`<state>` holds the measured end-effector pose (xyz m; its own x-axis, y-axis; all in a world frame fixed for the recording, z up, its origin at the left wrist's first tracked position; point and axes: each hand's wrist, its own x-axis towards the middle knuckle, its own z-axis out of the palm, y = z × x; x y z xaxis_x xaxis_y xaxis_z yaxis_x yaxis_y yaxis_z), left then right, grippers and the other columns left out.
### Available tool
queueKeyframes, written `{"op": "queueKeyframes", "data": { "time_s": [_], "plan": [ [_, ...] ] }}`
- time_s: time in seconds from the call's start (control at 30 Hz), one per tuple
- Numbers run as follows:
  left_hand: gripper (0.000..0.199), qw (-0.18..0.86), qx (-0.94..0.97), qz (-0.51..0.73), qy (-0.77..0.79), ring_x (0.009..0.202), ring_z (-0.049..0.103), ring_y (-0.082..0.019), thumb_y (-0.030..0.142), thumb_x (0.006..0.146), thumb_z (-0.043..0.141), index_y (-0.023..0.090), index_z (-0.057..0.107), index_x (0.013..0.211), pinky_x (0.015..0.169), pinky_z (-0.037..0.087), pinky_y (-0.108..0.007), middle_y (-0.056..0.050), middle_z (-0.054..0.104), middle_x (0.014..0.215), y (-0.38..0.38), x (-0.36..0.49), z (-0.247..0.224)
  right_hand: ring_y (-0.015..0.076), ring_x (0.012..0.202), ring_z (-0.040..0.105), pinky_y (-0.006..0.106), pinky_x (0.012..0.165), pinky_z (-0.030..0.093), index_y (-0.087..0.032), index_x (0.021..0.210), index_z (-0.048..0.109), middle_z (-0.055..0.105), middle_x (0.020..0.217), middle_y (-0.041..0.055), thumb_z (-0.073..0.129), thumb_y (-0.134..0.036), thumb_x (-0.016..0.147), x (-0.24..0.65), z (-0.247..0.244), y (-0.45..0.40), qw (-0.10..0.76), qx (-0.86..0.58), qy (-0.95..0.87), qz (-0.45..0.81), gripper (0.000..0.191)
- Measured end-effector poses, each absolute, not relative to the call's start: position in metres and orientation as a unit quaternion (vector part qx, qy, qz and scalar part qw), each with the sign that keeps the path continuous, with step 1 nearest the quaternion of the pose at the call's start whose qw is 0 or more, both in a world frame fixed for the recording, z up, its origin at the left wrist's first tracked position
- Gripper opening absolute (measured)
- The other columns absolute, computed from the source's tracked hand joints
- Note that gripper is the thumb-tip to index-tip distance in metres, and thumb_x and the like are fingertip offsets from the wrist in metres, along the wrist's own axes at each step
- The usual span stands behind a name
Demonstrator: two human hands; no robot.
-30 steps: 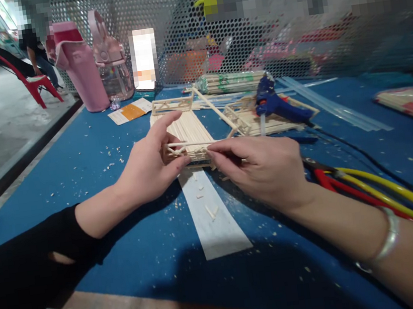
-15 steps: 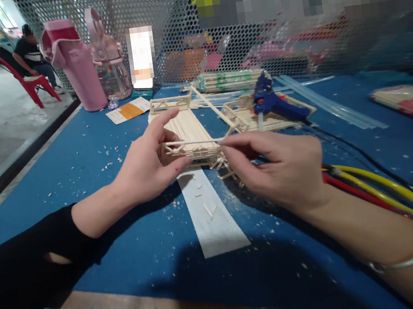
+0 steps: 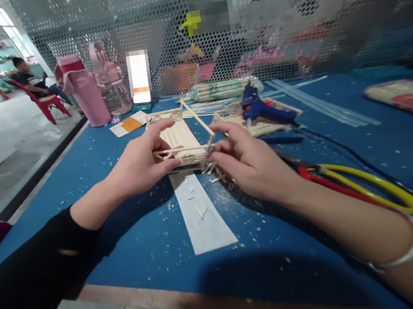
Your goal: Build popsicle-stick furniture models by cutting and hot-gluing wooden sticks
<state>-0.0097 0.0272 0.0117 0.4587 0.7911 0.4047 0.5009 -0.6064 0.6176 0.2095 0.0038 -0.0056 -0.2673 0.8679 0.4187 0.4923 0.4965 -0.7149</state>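
Left hand (image 3: 132, 165) on ribbed, seemingly wooden frame (image 3: 184, 138)

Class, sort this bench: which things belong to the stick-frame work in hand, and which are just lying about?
Likely part of the work:
stick frame, at the left hand and right hand
blue glue gun
translucent glue sticks
green-printed pack of sticks
tool with red and yellow handles

Seemingly just lying about:
pink flask
clear-bodied water bottle
phone
orange-and-white card

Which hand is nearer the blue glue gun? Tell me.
Right. The right hand is just in front of the blue glue gun, slightly left; the left hand is farther left, by the stick frame.
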Motion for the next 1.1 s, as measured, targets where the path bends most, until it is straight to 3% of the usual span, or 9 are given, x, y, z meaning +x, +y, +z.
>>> {"op": "queueKeyframes", "data": {
  "time_s": [0.1, 0.23, 0.37, 0.53, 0.7, 0.77, 0.93, 1.1],
  "plan": [
    [0.066, 0.274, 0.778, 0.407, 0.392, 0.065, 0.063, -0.015, 0.017, 0.071, 0.071, 0.015, 0.044, 0.131, 0.059, 0.048, -0.026, 0.001, 0.065, 0.073, 0.029, -0.010, 0.020, 0.0134, 0.058, 0.052, 0.029, 0.056, 0.041, -0.020, 0.121, 0.043, 0.057, 0.071, -0.0018, 0.048, -0.020, 0.085, 0.210, 0.003, 0.003, 0.450, -0.445, -0.744, 0.214, 0.037],
    [0.060, 0.356, 0.682, 0.533, 0.352, 0.065, 0.063, -0.014, 0.020, 0.070, 0.074, 0.020, 0.048, 0.123, 0.062, 0.053, -0.027, 0.003, 0.064, 0.074, 0.025, -0.007, 0.030, 0.0128, 0.048, 0.044, 0.030, 0.049, 0.037, -0.022, 0.107, 0.051, 0.048, 0.059, -0.0042, 0.047, -0.025, 0.089, 0.217, 0.018, -0.003, 0.527, -0.471, -0.698, 0.111, 0.019],
    [0.053, 0.403, 0.624, 0.586, 0.323, 0.066, 0.063, -0.012, 0.020, 0.069, 0.076, 0.020, 0.052, 0.116, 0.064, 0.055, -0.025, 0.003, 0.064, 0.072, 0.010, -0.003, 0.028, 0.0119, 0.042, 0.041, 0.030, 0.046, 0.035, -0.024, 0.108, 0.053, 0.042, 0.050, -0.0073, 0.050, -0.031, 0.091, 0.219, 0.020, -0.013, 0.521, -0.450, -0.725, 0.024, 0.018],
    [0.054, 0.393, 0.614, 0.616, 0.299, 0.067, 0.062, -0.011, 0.021, 0.069, 0.078, 0.021, 0.052, 0.117, 0.064, 0.055, -0.022, 0.004, 0.062, 0.074, -0.004, -0.003, 0.017, 0.0175, 0.069, 0.057, 0.033, 0.061, 0.047, -0.024, 0.123, 0.047, 0.059, 0.085, 0.0035, 0.062, -0.036, 0.085, 0.210, 0.011, -0.022, 0.461, -0.304, -0.822, -0.136, 0.043],
    [0.052, 0.299, 0.667, 0.619, 0.287, 0.074, 0.062, -0.011, 0.026, 0.075, 0.076, 0.024, 0.050, 0.119, 0.064, 0.056, -0.022, 0.000, 0.060, 0.088, -0.003, -0.005, 0.007, 0.0256, 0.092, 0.061, 0.037, 0.068, 0.052, -0.020, 0.133, 0.039, 0.062, 0.107, 0.0125, 0.070, -0.039, 0.078, 0.204, 0.003, -0.017, 0.413, -0.314, -0.845, -0.129, 0.065],
    [0.046, 0.224, 0.701, 0.610, 0.294, 0.077, 0.062, -0.013, 0.027, 0.079, 0.071, 0.024, 0.049, 0.119, 0.067, 0.056, -0.025, -0.002, 0.060, 0.095, -0.003, -0.006, 0.005, 0.0247, 0.093, 0.062, 0.037, 0.071, 0.053, -0.022, 0.133, 0.039, 0.063, 0.108, 0.0115, 0.069, -0.032, 0.080, 0.204, 0.002, -0.015, 0.412, -0.314, -0.846, -0.125, 0.062],
    [0.029, -0.047, 0.787, 0.551, 0.273, 0.116, 0.053, -0.027, 0.028, 0.078, 0.070, 0.023, 0.054, 0.102, 0.097, 0.047, -0.045, -0.011, 0.056, 0.124, -0.011, -0.010, 0.011, 0.0227, 0.092, 0.063, 0.036, 0.074, 0.053, -0.026, 0.133, 0.040, 0.064, 0.109, 0.0090, 0.066, -0.025, 0.082, 0.202, 0.002, -0.015, 0.425, -0.312, -0.840, -0.124, 0.057],
    [0.028, -0.099, 0.813, 0.493, 0.294, 0.117, 0.053, -0.029, 0.030, 0.078, 0.071, 0.023, 0.056, 0.100, 0.099, 0.045, -0.046, -0.013, 0.052, 0.132, -0.017, -0.011, 0.016, 0.0215, 0.085, 0.063, 0.035, 0.071, 0.053, -0.024, 0.130, 0.043, 0.064, 0.098, 0.0078, 0.065, -0.029, 0.083, 0.198, 0.005, -0.019, 0.429, -0.317, -0.835, -0.132, 0.052]
  ]
}}
